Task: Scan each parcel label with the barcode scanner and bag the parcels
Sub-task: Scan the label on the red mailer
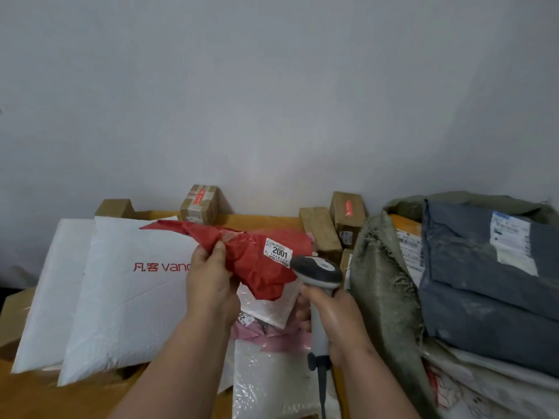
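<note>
A grey-green woven sack [381, 285] fills the right of the frame, a grey parcel [484, 276] lying in its mouth. Left of centre, a white padded mailer [127, 297] with red lettering leans on the wooden bench [30, 397]. Small cardboard boxes [320, 231] stand along the wall behind. At centre, the left hand [208, 282] pinches a crumpled red parcel [254, 261] in its fingers, the white label [279, 252] reading 2001 facing up. The right hand [335, 316] has its fingers wrapped round the barcode scanner [317, 270], whose head sits just beside the label.
</note>
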The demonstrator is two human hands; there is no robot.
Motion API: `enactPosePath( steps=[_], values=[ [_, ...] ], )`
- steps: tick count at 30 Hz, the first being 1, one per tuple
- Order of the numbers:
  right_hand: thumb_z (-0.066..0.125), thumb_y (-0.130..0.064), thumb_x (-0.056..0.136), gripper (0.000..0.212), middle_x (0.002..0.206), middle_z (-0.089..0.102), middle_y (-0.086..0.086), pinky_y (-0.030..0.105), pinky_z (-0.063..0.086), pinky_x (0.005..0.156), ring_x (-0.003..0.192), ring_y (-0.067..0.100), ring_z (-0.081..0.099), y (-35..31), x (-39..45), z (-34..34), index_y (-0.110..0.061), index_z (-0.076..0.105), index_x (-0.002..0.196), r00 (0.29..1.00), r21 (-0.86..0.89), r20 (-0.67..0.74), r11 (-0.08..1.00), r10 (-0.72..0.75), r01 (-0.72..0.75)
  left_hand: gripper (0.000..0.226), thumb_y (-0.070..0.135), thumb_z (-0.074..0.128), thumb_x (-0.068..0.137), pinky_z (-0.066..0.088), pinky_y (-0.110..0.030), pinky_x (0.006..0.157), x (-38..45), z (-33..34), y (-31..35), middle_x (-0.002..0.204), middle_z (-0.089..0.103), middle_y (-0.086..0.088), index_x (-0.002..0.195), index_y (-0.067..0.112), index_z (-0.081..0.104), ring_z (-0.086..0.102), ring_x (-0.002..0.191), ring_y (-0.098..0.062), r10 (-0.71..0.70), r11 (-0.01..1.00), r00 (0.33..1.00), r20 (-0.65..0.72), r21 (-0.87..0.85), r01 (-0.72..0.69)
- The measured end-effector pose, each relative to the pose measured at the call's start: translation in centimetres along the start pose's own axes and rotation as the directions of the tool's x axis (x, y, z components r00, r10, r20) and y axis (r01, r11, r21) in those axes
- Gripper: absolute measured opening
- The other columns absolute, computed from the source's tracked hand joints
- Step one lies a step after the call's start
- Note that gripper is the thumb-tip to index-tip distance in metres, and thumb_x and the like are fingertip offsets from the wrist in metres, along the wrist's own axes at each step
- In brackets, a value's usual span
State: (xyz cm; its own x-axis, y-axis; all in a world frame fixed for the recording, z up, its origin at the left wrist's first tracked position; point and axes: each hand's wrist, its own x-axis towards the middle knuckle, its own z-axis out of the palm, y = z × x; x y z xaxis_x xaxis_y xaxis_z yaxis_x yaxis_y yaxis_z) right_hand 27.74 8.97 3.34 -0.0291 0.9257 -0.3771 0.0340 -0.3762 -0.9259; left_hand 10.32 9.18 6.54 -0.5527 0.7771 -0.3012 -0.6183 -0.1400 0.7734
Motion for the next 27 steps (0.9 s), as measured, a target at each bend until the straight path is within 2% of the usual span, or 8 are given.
enactPosePath(
  steps=[4,8,12,13,16,20,23,27],
  values=[
    [0.073,-0.022,0.087,0.020,0.077,0.077,0.006,0.027,0.055,0.057,0.067,0.021,0.074,-0.6,-2.7,-0.3,-0.014,0.071,0.105,0.999,0.130,-0.009,0.990,-0.044,0.044,0.033,0.018,0.044,0.106,0.050,-0.060,0.097,-2.6,2.2,2.8,0.108,0.074,-0.004,0.093,0.035,0.069,0.068,0.108,-0.029,0.025,0.997,0.990,0.138,-0.082,-0.014],
    [0.076,-0.023,0.086,0.029,0.080,0.078,-0.006,0.019,0.053,0.047,0.066,0.005,0.073,-1.1,-5.7,-0.2,-0.022,0.064,0.113,0.997,0.229,-0.004,0.970,-0.079,0.078,0.030,0.018,0.039,0.107,0.060,-0.040,0.076,-5.4,2.3,5.5,0.111,0.072,-0.003,0.104,0.031,0.066,0.070,0.100,-0.022,0.070,0.991,0.968,0.240,-0.125,-0.041],
    [0.077,-0.025,0.086,0.047,0.108,0.076,0.005,0.045,0.060,0.084,0.086,0.018,0.077,-1.3,-8.3,0.2,-0.021,0.060,0.130,0.990,0.284,0.009,0.950,-0.140,0.132,0.029,0.019,0.038,0.107,0.058,-0.044,0.082,-8.4,2.1,7.6,0.104,0.075,0.001,0.104,0.030,0.065,0.072,0.100,-0.019,0.109,0.987,0.930,0.350,-0.150,-0.059],
    [0.078,-0.026,0.085,0.048,0.109,0.076,0.004,0.045,0.060,0.085,0.087,0.017,0.076,-1.4,-8.8,0.2,-0.021,0.060,0.129,0.986,0.295,0.004,0.943,-0.165,0.157,0.029,0.020,0.038,0.107,0.058,-0.045,0.085,-9.1,2.2,8.1,0.104,0.075,0.001,0.105,0.030,0.065,0.071,0.102,-0.019,0.114,0.985,0.917,0.383,-0.161,-0.055],
    [0.078,-0.022,0.085,0.045,0.107,0.077,0.004,0.030,0.060,0.070,0.090,0.018,0.076,-2.1,-10.2,-0.3,-0.018,0.063,0.127,0.974,0.369,-0.005,0.905,-0.226,0.212,0.031,0.021,0.036,0.107,0.059,-0.043,0.081,-11.0,2.9,9.6,0.107,0.075,-0.001,0.110,0.027,0.067,0.071,0.103,-0.020,0.113,0.981,0.865,0.490,-0.191,-0.020],
    [0.076,-0.017,0.086,0.042,0.106,0.077,0.006,0.030,0.059,0.071,0.096,0.024,0.075,-3.3,-11.8,-1.1,-0.016,0.065,0.126,0.956,0.485,0.011,0.838,-0.292,0.250,0.030,0.025,0.036,0.107,0.055,-0.050,0.090,-13.0,4.8,10.9,0.120,0.071,-0.004,0.122,0.023,0.063,0.068,0.112,-0.026,0.092,0.979,0.814,0.573,-0.202,0.031],
    [0.080,-0.024,0.073,0.051,0.100,0.078,0.005,0.027,0.058,0.067,0.090,0.020,0.076,-4.1,-12.8,-2.2,-0.016,0.068,0.122,0.938,0.532,-0.016,0.791,-0.348,0.303,0.039,0.029,0.035,0.107,0.052,-0.053,0.096,-14.5,6.8,11.0,0.132,0.065,-0.008,0.140,0.020,0.054,0.066,0.116,-0.029,0.063,0.979,0.770,0.635,-0.189,0.076],
    [0.080,-0.029,0.063,0.057,0.099,0.078,0.006,0.027,0.058,0.063,0.086,0.019,0.076,-5.2,-13.5,-4.6,-0.015,0.069,0.118,0.926,0.590,-0.102,0.728,-0.363,0.350,0.042,0.032,0.036,0.106,0.048,-0.055,0.100,-16.7,10.5,10.1,0.135,0.063,-0.010,0.142,0.018,0.051,0.063,0.119,-0.030,0.009,0.979,0.732,0.682,-0.154,0.132]
  ],
)
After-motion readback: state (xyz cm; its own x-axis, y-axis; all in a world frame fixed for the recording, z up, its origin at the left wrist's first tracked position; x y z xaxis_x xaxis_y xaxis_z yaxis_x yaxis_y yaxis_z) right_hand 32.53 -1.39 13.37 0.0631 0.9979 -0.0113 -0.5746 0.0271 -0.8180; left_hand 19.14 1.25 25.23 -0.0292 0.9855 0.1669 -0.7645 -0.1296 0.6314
